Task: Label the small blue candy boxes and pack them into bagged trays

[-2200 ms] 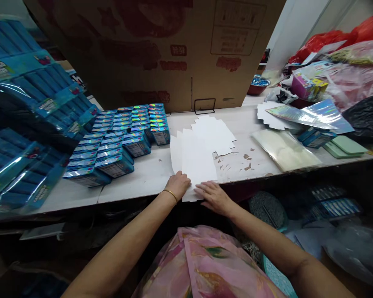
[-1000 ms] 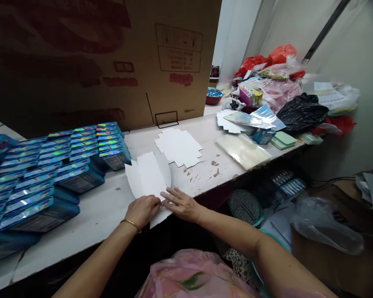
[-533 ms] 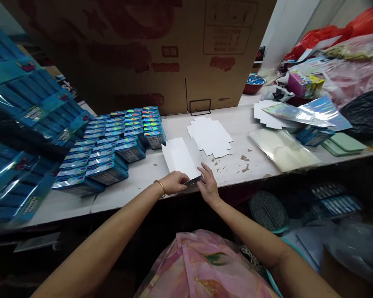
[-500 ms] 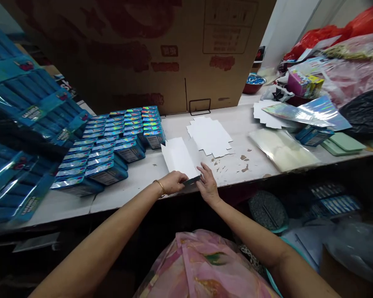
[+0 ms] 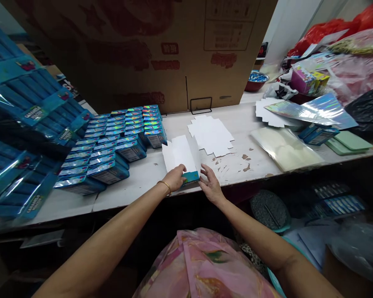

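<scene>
A partly folded cardboard box [image 5: 180, 151], white inside with a blue printed front flap, lies at the table's near edge. My left hand [image 5: 175, 179] grips its near left corner, the thumb inside against the raised flap. At the near right corner my right hand [image 5: 211, 184] pinches the side wall between thumb and fingers. Flat white box blanks [image 5: 211, 134] lie just behind and to the right of the folded one. What is under the box's front is hidden.
Rows of filled blue boxes [image 5: 108, 149] stand to the left, beside tall blue wrapped packs [image 5: 34, 99]. A large brown carton [image 5: 136, 54] stands at the back. On the right lie a clear plastic stack [image 5: 286, 149], shiny sheets [image 5: 311, 109] and green pads [image 5: 349, 141].
The front flap has been folded up, so its blue printed side now shows. Both hands have stayed at the near corners, and the view has shifted slightly.
</scene>
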Demonstrator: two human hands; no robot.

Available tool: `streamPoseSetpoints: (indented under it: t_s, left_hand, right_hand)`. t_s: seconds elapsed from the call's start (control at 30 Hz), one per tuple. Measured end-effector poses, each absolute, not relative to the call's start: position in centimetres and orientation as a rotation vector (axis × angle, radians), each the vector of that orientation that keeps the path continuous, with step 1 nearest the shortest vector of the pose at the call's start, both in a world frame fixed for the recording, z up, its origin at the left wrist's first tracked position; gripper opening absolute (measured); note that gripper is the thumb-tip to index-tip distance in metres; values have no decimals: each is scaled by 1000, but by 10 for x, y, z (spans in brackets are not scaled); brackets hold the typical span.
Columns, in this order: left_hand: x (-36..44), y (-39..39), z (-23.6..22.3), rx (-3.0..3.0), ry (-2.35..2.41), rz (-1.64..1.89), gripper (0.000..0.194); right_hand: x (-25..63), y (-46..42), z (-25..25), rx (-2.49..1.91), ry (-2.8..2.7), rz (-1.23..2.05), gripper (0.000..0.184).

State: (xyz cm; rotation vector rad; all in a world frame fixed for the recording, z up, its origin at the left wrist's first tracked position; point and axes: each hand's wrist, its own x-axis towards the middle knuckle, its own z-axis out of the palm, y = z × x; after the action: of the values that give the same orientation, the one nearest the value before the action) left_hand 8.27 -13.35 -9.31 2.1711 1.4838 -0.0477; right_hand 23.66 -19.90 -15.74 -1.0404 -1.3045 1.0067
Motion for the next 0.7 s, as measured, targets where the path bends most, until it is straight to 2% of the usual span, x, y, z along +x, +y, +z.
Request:
streamPoseSetpoints:
  t_s: [0.13,0.37,0.53,0.7]
  left_hand:
    - [85,-140,-96,2206,1525,-115,29]
    - [89,-163,-100,2650,1556,124,30]
    - [97,-172,-100,2704,1414,-85,22]
    - [115,-154,-93,2529,1365,-447,26]
  right_hand:
    - [239,-199,-156,-1072,-1397,956,60]
    - [237,-198,-155,-1194,-1483,887,61]
    - [233,-199,-160,-1219,-1531,793,64]
    - [231,-199,-158,-1230,-1549,782,68]
